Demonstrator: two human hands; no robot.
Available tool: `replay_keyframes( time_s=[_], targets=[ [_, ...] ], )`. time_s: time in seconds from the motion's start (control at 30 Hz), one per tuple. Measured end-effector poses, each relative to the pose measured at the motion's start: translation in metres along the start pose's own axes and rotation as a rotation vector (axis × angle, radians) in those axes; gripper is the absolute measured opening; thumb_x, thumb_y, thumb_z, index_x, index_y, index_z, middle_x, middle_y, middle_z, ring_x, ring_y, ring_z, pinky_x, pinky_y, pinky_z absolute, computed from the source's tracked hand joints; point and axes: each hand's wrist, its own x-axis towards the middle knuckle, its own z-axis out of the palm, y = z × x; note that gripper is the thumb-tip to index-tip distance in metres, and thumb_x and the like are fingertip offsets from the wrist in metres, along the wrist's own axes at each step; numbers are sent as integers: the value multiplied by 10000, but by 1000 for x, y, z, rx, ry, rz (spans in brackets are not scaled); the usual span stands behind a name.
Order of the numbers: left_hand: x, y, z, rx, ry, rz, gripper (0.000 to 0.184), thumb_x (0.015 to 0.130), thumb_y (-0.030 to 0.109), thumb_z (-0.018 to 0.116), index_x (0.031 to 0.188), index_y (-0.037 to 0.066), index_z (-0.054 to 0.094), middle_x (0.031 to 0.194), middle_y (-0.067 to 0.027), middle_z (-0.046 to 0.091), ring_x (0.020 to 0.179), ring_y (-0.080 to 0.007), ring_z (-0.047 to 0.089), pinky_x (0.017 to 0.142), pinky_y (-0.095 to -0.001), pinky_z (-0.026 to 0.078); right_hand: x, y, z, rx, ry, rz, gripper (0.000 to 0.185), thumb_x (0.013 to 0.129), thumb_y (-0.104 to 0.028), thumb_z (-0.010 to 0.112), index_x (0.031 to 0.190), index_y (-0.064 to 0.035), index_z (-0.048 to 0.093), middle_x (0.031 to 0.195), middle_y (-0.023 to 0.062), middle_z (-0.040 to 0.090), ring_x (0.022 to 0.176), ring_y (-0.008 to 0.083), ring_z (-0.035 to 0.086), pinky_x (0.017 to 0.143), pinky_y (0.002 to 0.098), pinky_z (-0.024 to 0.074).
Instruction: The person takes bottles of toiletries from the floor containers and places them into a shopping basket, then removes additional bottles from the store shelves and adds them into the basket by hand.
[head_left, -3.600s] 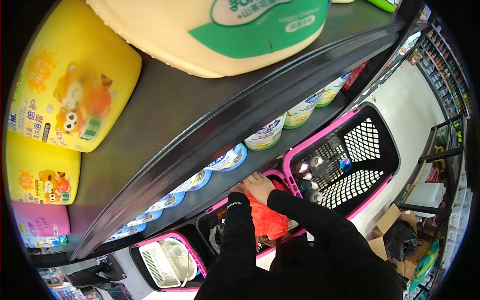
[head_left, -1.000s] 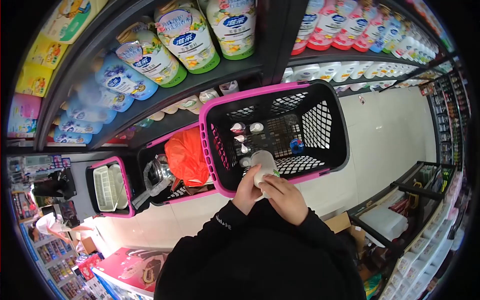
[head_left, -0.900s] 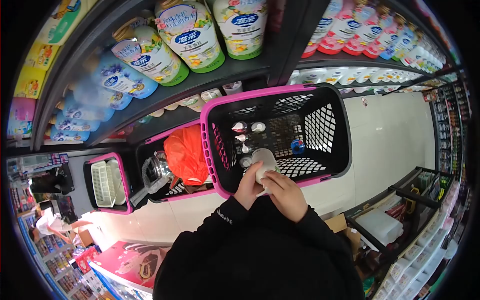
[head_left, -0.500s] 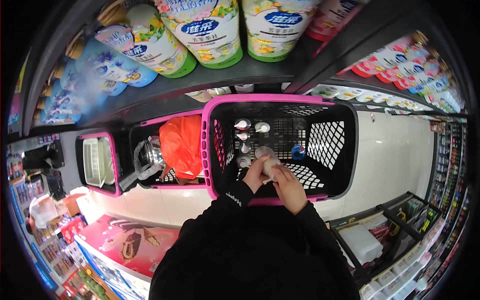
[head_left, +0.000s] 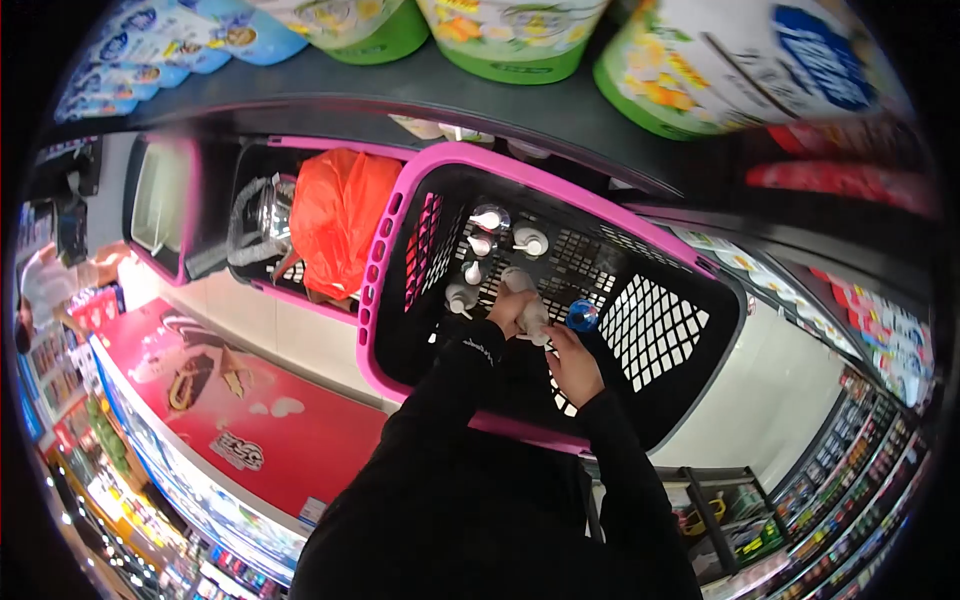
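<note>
Above the inside of a black shopping basket (head_left: 470,158) with a pink rim, my left hand (head_left: 511,311) is wrapped round a pale, translucent pump bottle (head_left: 533,318). The bottle is tilted, its pump end towards me. My right hand (head_left: 575,368) has its fingers closed at that pump end; the fingertips partly cover it. Several pump bottles with white tops stand in the basket's left part, among them a white pump bottle (head_left: 531,240) and a clear pump bottle (head_left: 489,218). A round blue item (head_left: 583,315) sits to the right of my hands.
Left of the basket, a second basket holds a red plastic bag (head_left: 340,220) and a shiny metal item (head_left: 272,210). A shelf (head_left: 400,95) with large green-based bottles (head_left: 510,45) runs along the top. A red-topped display case (head_left: 250,400) lies at lower left, a black rack (head_left: 715,520) at lower right.
The view has turned and shifted, so the basket looks tilted. My right hand has slid off the bottle's side to its pump end. My left hand still grips the bottle.
</note>
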Motion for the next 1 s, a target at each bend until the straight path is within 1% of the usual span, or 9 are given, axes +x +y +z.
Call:
replay_keyframes(
  time_s=[0.17,0.27,0.37,0.5,0.67,0.73,0.77,0.8,1.0],
  targets=[
    [29,-8,-9,-53,81,-76,565,725,68,571,1192,65,253,1012,-151,453,856,-283,534,629,-413,497,23,36,20,283,-139,152,405,744,-6,526,1128,-32,398,1108,179,448,839,235,570,698,311,459],
    [65,-30,-22,-8,119,-42,645,699,84,603,1227,74,233,1024,-155,464,838,-273,542,606,-402,496,34,44,30,292,-159,171,415,751,-12,529,1141,-27,389,1110,177,447,810,230,571,691,313,459],
    [87,-40,-21,84,262,27,671,669,109,634,1217,16,259,1021,-157,477,801,-254,553,560,-380,488,42,50,40,254,-231,213,481,747,-16,542,1186,-25,346,1097,184,456,805,227,570,690,315,456],
    [98,-32,-24,68,215,32,741,615,162,665,1208,-22,260,1022,-179,488,817,-245,549,614,-335,481,58,58,51,227,-306,265,578,742,-9,552,1247,-19,269,1084,194,465,812,225,568,692,316,453],
    [107,-31,-19,-164,154,144,526,683,85,597,1140,-42,369,945,-152,529,742,-217,564,556,-327,478,76,70,60,241,-313,302,586,749,4,540,1255,-10,245,1109,201,443,867,244,554,725,326,449],
    [124,-38,-26,-115,53,161,556,675,87,601,1162,-39,365,939,-152,535,727,-214,568,540,-320,474,81,77,63,250,-316,314,588,747,9,539,1256,-6,246,1117,198,437,880,246,549,733,324,447],
    [117,-28,-19,-62,204,109,513,674,99,605,1125,-35,403,879,-137,550,686,-212,571,512,-320,469,84,78,63,265,-306,317,589,744,11,540,1256,-5,248,1115,198,438,882,247,548,733,325,447],
    [109,-17,-15,-62,203,105,513,674,99,605,1125,-35,403,879,-137,550,686,-212,571,512,-320,469,87,78,63,280,-296,318,591,742,13,541,1256,-3,250,1114,197,440,884,248,548,733,326,447],
    [129,-25,-29,28,61,22,309,699,150,583,933,-36,503,759,-114,558,571,-206,558,422,-316,439,94,76,61,249,-300,313,605,731,16,552,1257,-7,253,1133,201,416,916,252,533,751,324,448]
  ],
)
